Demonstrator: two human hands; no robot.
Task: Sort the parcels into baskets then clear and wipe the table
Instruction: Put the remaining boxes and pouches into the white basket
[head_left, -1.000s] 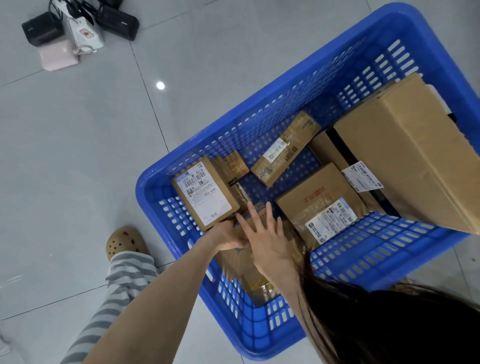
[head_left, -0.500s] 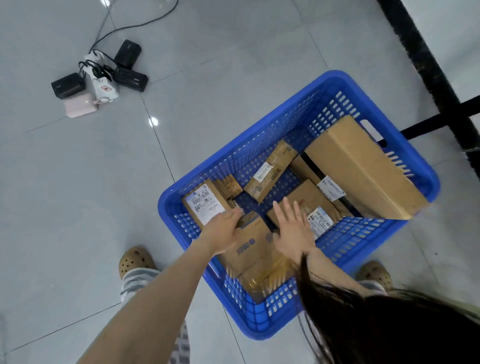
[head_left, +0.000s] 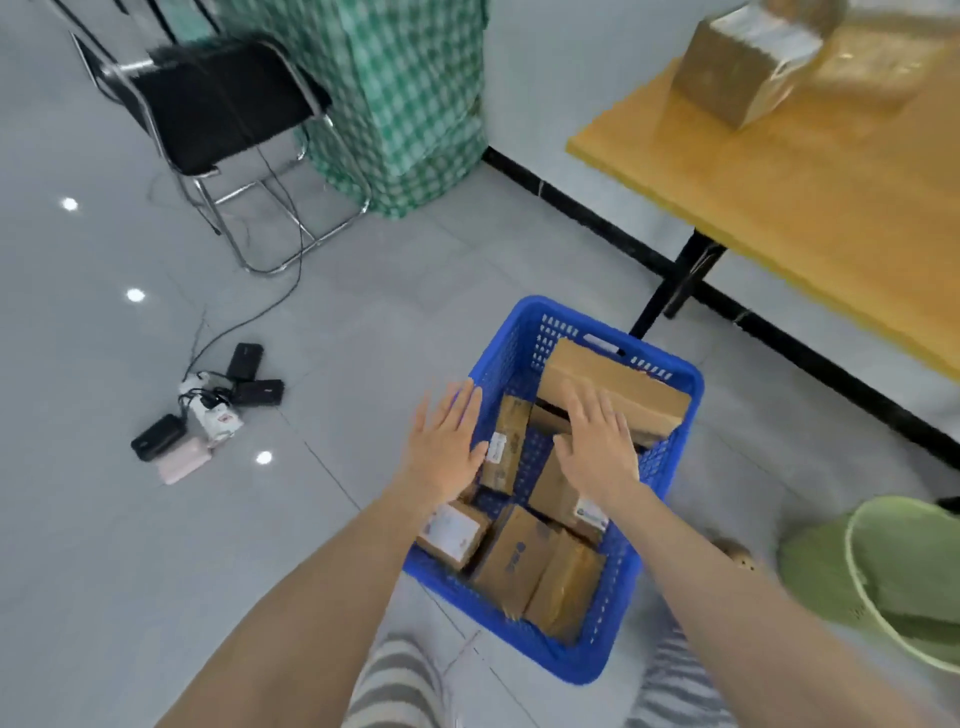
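Left hand (head_left: 441, 447), right hand (head_left: 600, 447) hover flat over basket (head_left: 615, 587).

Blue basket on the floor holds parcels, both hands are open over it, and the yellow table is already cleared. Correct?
One error: the head view shows taped boxes on the yellow table; it is not cleared. The blue basket, left hand and right hand are as stated.
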